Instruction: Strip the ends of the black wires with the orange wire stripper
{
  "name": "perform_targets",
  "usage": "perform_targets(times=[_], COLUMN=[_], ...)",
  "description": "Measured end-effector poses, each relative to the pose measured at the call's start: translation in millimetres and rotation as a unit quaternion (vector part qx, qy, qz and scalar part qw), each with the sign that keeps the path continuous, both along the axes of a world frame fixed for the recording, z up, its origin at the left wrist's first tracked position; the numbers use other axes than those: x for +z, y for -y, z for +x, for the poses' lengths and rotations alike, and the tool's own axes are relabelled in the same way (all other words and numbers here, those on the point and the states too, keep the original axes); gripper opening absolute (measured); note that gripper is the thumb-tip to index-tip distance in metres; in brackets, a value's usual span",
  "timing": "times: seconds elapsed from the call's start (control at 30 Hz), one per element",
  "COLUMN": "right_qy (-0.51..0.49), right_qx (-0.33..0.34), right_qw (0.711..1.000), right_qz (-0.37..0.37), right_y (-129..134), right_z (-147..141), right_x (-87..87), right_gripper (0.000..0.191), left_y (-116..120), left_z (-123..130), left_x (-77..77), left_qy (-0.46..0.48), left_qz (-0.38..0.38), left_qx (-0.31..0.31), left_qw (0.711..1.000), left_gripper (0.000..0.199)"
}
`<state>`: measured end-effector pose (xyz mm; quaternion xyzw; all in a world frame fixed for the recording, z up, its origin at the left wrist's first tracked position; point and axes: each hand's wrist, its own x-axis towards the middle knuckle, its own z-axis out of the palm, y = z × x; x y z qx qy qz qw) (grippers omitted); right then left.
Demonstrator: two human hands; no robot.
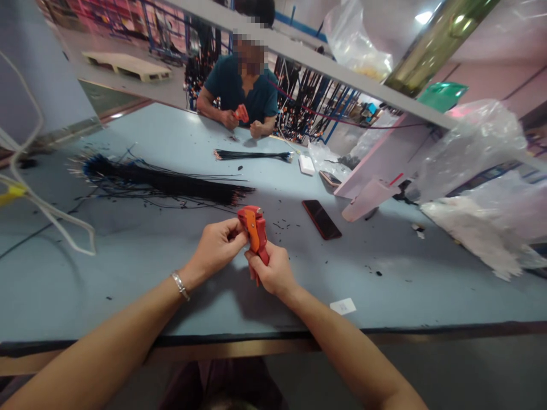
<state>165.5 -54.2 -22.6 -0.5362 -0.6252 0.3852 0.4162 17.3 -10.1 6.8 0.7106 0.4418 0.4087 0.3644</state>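
A red and orange hand tool [256,230] is upright above the table, its handle wrapped by the fingers of my right hand [273,267]. My left hand [220,242] is pinched closed against the left side of the tool's head; what its fingers hold, if anything, is too small to make out. Beyond my hands, a thick bundle of black wires [171,183] lies across the table, with blue and pale ends at the left and coppery ends at the right. A smaller black wire bundle [252,155] rests farther back.
A dark phone [321,219] lies right of my hands, a white label [343,306] near the front edge. Across the table [171,302], a person [243,85] holds a similar red tool. A white cable loops at left; plastic bags [482,210] lie at right.
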Motion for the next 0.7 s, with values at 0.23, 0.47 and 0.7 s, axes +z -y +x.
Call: perform_targets(times=[0.23, 0.47, 0.7], right_qy=[-0.064, -0.161, -0.287], right_qx=[-0.004, 0.012, 0.016], right_qw=[0.996, 0.98, 0.943], right_qz=[-0.055, -0.113, -0.167], right_y=[-1.0, 0.5, 2.2], right_z=[-1.9, 0.1, 13.1], right_x=[-1.2, 2.1, 3.1], right_gripper=[0.022, 0.021, 0.03], left_y=[-1.5, -1.3, -4.7], left_z=[1.7, 2.1, -0.5], left_x=[-7.5, -8.4, -9.5], left_qy=[0.008, 0.018, -0.014], left_qz=[-0.022, -0.038, -0.03], left_qx=[0.007, -0.011, 0.006], left_qw=[1.0, 0.999, 0.999], left_gripper=[0.024, 0.027, 0.028])
